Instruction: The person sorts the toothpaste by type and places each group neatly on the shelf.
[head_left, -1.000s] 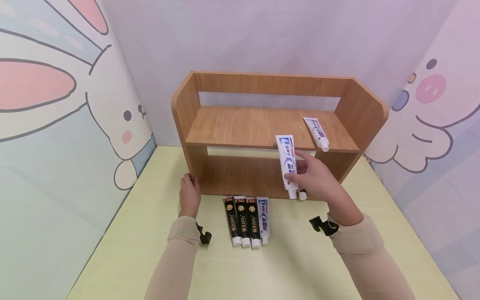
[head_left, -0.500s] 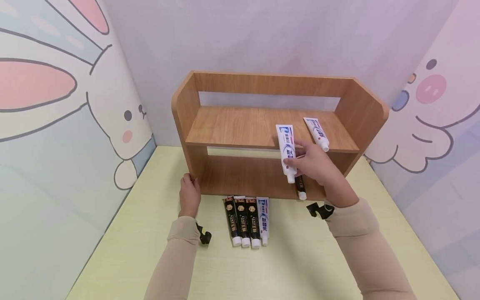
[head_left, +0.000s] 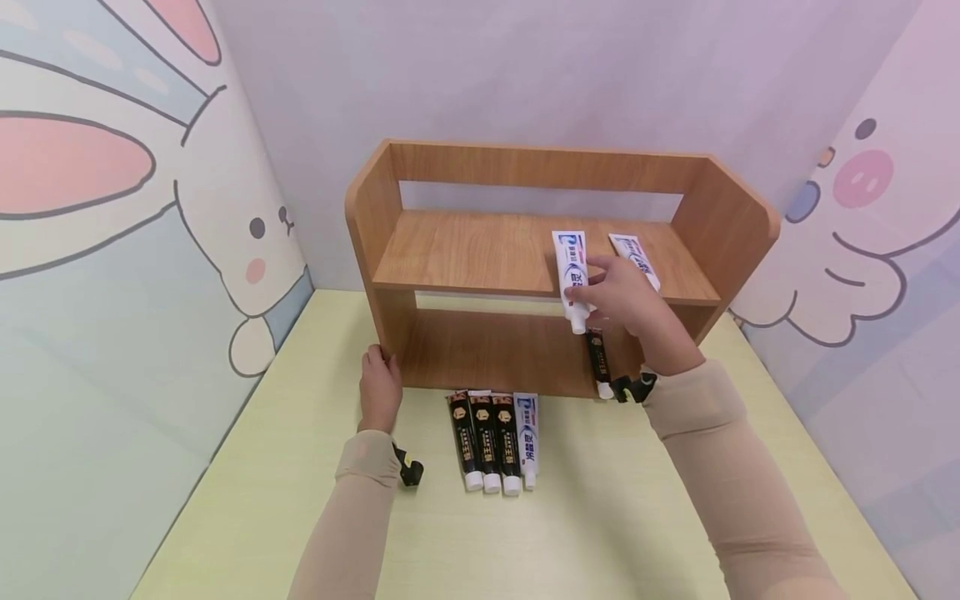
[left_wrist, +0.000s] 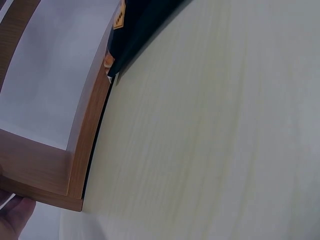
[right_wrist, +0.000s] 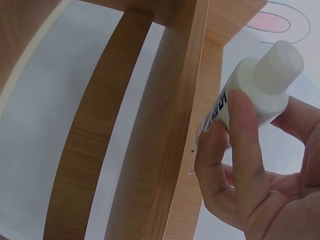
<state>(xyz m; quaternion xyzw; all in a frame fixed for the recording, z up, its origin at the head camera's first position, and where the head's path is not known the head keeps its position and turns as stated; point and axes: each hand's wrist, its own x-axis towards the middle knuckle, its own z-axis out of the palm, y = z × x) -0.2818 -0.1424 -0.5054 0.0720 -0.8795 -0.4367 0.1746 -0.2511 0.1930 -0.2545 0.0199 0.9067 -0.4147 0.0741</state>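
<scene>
My right hand (head_left: pixel 626 292) pinches a white toothpaste tube (head_left: pixel 572 275) between thumb and fingers, at the front edge of the upper board of a wooden shelf (head_left: pixel 480 250). In the right wrist view the tube's white cap (right_wrist: pixel 280 67) points up, away from the board. Another white tube (head_left: pixel 636 258) lies on the upper board at the right, partly hidden by the hand. My left hand (head_left: pixel 380 387) holds the shelf's left side panel near its foot; in the left wrist view its fingers (left_wrist: pixel 17 217) curl around the panel.
Several black toothpaste tubes (head_left: pixel 486 442) and a white one (head_left: pixel 528 442) lie side by side on the table (head_left: pixel 600 517) before the shelf. One black tube (head_left: pixel 597 362) lies on the lower board (head_left: pixel 495 350) at the right. Cartoon-printed walls stand on both sides.
My right hand has lifted the white tube up and away from the front, from before the lower board to the upper board's edge, uncovering the black tube below. The left hand stays put.
</scene>
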